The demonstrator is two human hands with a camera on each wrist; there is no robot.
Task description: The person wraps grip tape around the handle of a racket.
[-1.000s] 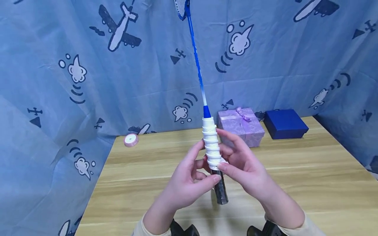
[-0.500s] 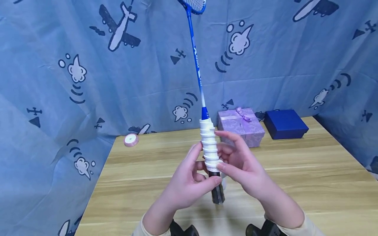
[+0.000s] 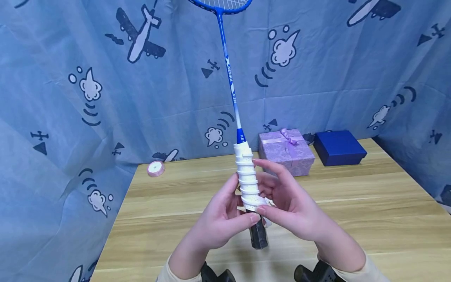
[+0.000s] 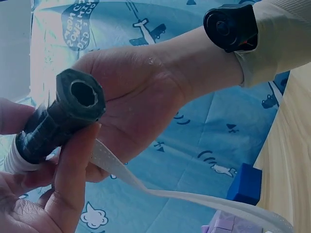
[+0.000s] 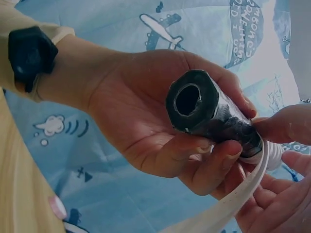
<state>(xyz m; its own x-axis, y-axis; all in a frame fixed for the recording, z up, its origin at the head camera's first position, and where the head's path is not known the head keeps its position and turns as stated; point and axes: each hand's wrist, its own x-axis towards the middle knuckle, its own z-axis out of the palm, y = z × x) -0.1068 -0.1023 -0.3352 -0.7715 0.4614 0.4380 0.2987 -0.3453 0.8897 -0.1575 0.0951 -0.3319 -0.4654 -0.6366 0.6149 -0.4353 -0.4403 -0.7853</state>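
A blue badminton racket [image 3: 230, 74] stands nearly upright before me, its strung head cut off by the top edge. White grip tape [image 3: 248, 182] winds in ridged turns down most of its handle. Below the turns the black handle end [image 3: 258, 235] is bare; its hollow octagonal butt [image 5: 187, 99] faces the right wrist camera. My left hand [image 3: 220, 219] grips the handle, thumb across the black part. At the lowest turn my right hand [image 3: 292, 203] pinches the tape with its thumb in front, other fingers behind. A loose tape tail [image 4: 194, 195] hangs off in the left wrist view.
On the wooden table [image 3: 169, 235], a lilac gift box [image 3: 287, 150] with a bow and a dark blue box [image 3: 339, 148] stand at the back right. A pink ribbon spool [image 3: 156, 168] lies at the back left. A blue patterned curtain [image 3: 169, 98] hangs behind.
The racket has turned about its shaft, so its head now shows face-on and the shaft lettering is visible. The handle has shifted slightly left, and the lowest tape turn sits a little lower.
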